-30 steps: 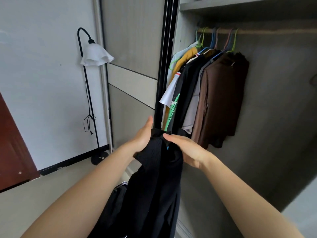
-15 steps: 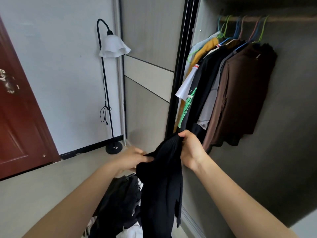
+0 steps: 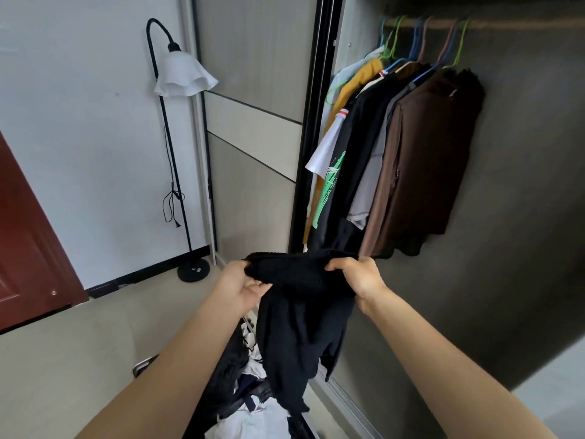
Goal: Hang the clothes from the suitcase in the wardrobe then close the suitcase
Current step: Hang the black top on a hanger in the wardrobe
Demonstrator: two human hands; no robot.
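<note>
The wardrobe (image 3: pixel 522 217) stands open. Its rail (image 3: pixel 506 22) carries a tight bunch of garments on coloured hangers (image 3: pixel 456 42), the brown top (image 3: pixel 427 160) outermost, with bare rail to the right of it. Pushing another piece into that bunch could knock a neighbour off its hook, so the free stretch looks the safer spot. Below, the suitcase (image 3: pixel 142 365) lies open on the floor, mostly hidden by the arms. Dark and white clothes (image 3: pixel 253 419) are heaped loosely inside, so plenty remains before it can be closed. The black knit garment (image 3: pixel 300 312) is held up between suitcase and wardrobe, its lower part drooping toward the heap. That trailing end could snag or drag a piece out when lifted. The left grip (image 3: pixel 240 288) is curled round one end of its bunched top edge and the right grip (image 3: pixel 361 277) pinches the other. No hanger is in the knit or in either grip, so it cannot go on the rail yet, and a heavy knit held bunched may slip.
</note>
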